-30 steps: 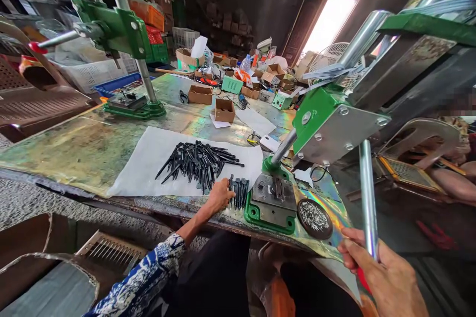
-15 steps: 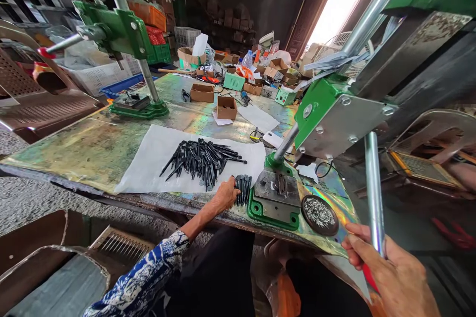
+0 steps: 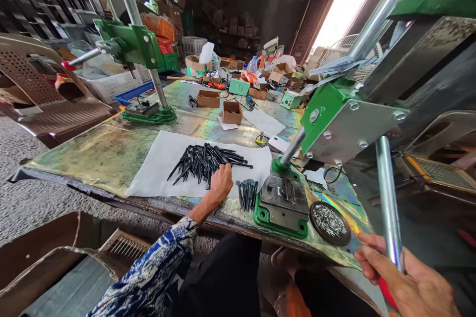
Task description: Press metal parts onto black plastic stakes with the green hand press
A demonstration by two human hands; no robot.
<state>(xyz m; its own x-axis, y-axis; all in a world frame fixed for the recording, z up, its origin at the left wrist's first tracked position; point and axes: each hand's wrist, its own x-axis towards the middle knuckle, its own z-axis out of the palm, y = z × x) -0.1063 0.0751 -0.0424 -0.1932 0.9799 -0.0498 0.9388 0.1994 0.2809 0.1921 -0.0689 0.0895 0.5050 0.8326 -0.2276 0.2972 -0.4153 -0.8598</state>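
Note:
My left hand (image 3: 222, 182) is at the right edge of a heap of black pointed plastic pieces (image 3: 201, 159) on a white sheet (image 3: 148, 178). Its fingers curl down and closed, and what they grip is hidden. Beside it, a small neat row of the same black pieces (image 3: 247, 195) lies against the green press base (image 3: 280, 215). My right hand (image 3: 420, 272) wraps round the lower end of the steel press lever (image 3: 389, 203), by its red knob (image 3: 387, 293). Between hand and press sits a round dark dish (image 3: 330, 224) of small silvery metal bits.
A second green hand press (image 3: 130, 44) stands at the table's far left. Open cardboard boxes (image 3: 232, 112), papers and cables lie behind the sheet, with clutter at the back. Plastic chairs (image 3: 63, 104) stand on both sides. The table's front edge runs close to my legs.
My left hand has moved left and away from the row of black pieces to the heap. My right hand stays on the lever. The whole view has shifted slightly.

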